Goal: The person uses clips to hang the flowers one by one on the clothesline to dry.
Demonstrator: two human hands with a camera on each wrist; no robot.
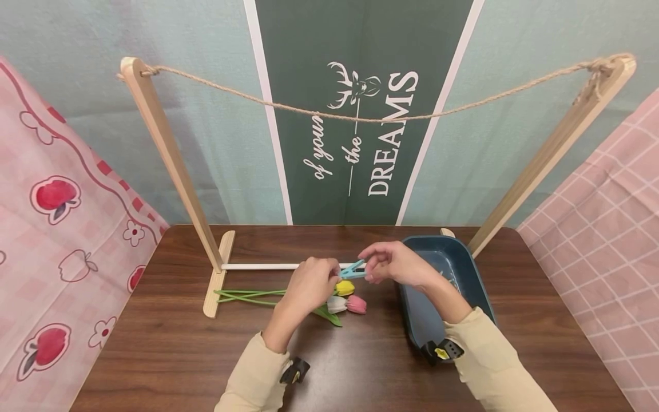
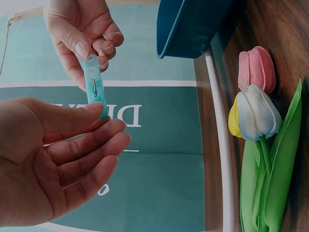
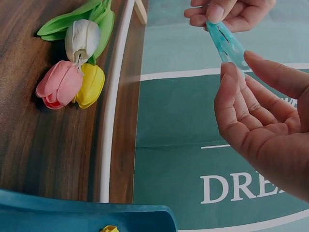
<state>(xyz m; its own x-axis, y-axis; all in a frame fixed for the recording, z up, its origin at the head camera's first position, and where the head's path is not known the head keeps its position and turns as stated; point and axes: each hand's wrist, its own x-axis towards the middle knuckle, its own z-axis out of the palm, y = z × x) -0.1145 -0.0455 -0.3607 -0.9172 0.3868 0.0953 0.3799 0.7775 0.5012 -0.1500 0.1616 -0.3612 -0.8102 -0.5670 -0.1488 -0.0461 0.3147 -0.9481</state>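
Observation:
A light-blue clothespin is held in the air between the two hands, above the table. My left hand pinches one end of it between thumb and forefinger, the other fingers loosely bent in the left wrist view. At the opposite end, the thumb and forefinger of my right hand take hold of the two spread legs. Below the hands lie three artificial tulips on the table: a yellow tulip, a white tulip and a pink tulip, their green stems pointing left.
Under the right forearm stands a dark-blue basin with small items inside, one of them yellow. A wooden frame has two posts, a sagging rope between their tops and a white rod low down. The brown table meets hanging cloths.

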